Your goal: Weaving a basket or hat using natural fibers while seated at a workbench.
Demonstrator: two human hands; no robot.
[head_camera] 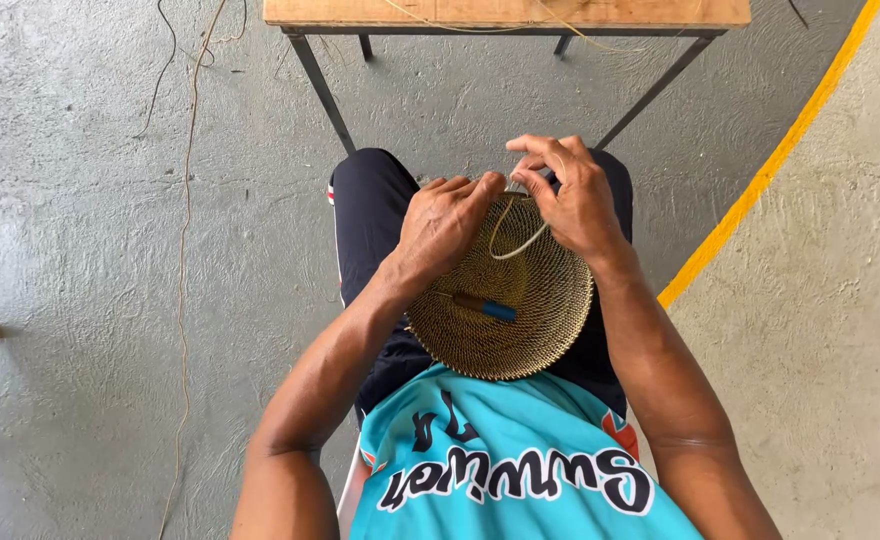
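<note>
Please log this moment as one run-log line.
left hand: steadies woven basket rim | right hand: pinches pale strand at rim | small tool: lies inside basket | basket: on lap

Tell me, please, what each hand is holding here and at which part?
The left hand grips the woven basket at its far rim. The right hand pinches a pale strand at its upper end, above that rim.

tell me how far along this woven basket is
Done: the woven basket already has a round base and rising walls, coiled tight. In hand: the left hand steadies the far rim while the right hand pulls a pale strand through it. A small blue-tipped tool lies inside. Left: I can't tell how much higher the wall goes.
</note>
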